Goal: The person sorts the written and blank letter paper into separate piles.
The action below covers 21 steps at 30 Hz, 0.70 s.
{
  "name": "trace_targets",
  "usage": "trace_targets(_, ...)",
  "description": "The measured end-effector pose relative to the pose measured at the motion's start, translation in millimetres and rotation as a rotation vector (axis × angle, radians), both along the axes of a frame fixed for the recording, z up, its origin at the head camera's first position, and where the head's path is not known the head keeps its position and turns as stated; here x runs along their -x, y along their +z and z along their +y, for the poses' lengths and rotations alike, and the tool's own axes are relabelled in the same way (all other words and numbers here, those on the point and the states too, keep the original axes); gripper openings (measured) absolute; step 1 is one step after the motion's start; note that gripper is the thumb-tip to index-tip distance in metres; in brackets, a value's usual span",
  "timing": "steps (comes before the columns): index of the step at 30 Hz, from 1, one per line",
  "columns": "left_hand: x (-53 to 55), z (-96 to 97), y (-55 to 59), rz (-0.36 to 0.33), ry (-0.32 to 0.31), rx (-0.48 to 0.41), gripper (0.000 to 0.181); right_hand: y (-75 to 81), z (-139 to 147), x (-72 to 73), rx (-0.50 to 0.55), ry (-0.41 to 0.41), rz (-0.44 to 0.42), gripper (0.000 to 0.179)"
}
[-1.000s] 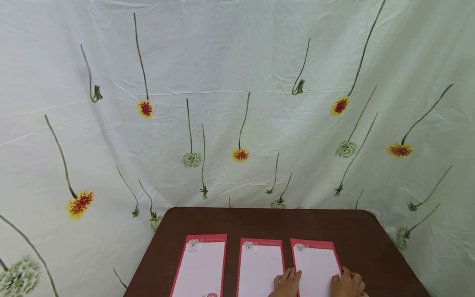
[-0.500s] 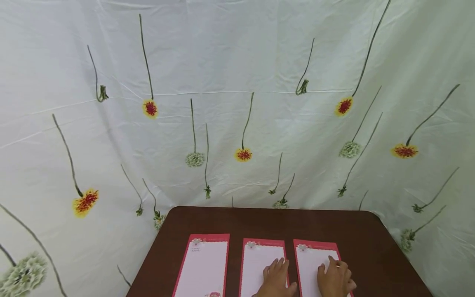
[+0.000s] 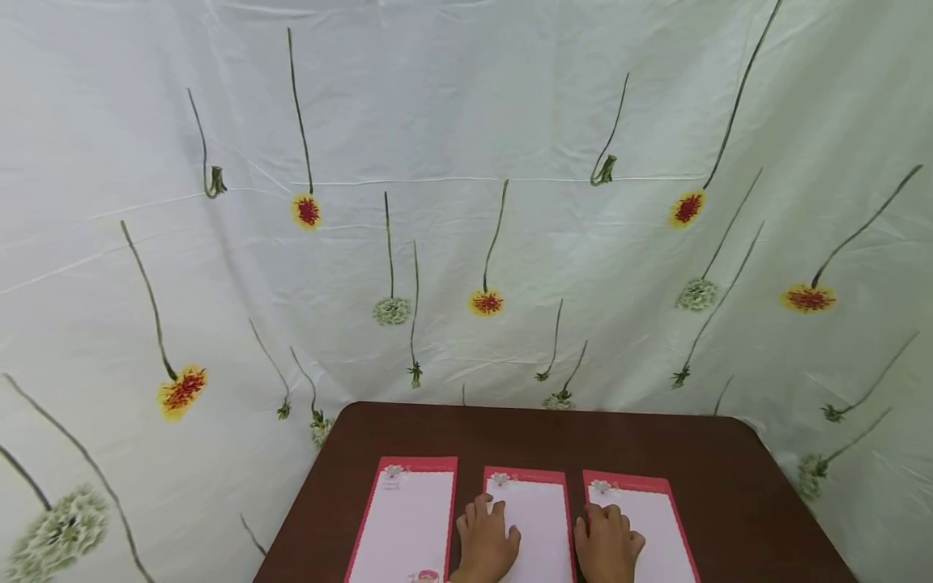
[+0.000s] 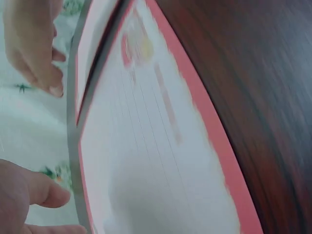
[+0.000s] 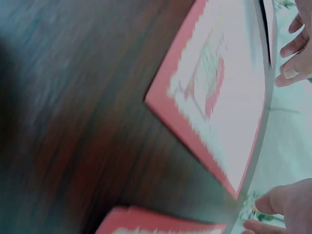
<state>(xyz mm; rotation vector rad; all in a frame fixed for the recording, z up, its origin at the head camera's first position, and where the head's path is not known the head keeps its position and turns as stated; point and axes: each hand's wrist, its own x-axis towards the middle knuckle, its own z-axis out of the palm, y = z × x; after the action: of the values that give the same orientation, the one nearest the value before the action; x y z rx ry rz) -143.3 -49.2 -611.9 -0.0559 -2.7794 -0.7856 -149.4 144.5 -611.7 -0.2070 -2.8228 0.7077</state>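
Three sheets of lined notepaper with red borders lie in a row. In the head view my left hand [image 3: 484, 538] is at the left edge of the middle sheet [image 3: 538, 526], fingers spread and slightly bent. My right hand [image 3: 607, 544] is at the left edge of the right sheet [image 3: 659, 526], its fingers loosely bent. Neither hand grips anything; whether they touch the paper is unclear. The left sheet [image 3: 408, 518], with small writing at its top, lies apart from both hands. Sheets also fill the left wrist view, where a sheet [image 4: 146, 146] looks blurred.
A dark brown table [image 3: 437, 433] with rounded far corners bears the sheets. Behind and beside it hangs a white cloth [image 3: 437, 105] printed with flowers. Brown tabletop [image 5: 73, 122] shows beside a sheet corner [image 5: 204, 97] in the right wrist view.
Both hands have moved left across the sheets, the right one from the right sheet's right edge to its left edge. The view has shifted slightly; the sheets keep their arrangement.
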Motion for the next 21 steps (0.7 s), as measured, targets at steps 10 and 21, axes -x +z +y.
trace_targets(10, 0.7, -29.0, -5.2, -0.055, 0.121, -0.006, 0.037, -6.5, -24.3, 1.5, -0.100, 0.020, -0.103, 0.039)
trace_targets(21, 1.6, -36.9, -18.4, -0.011, 0.176, -0.035, 0.041, -6.6, -31.2, 2.5, -0.109, 0.026, -0.138, 0.047)
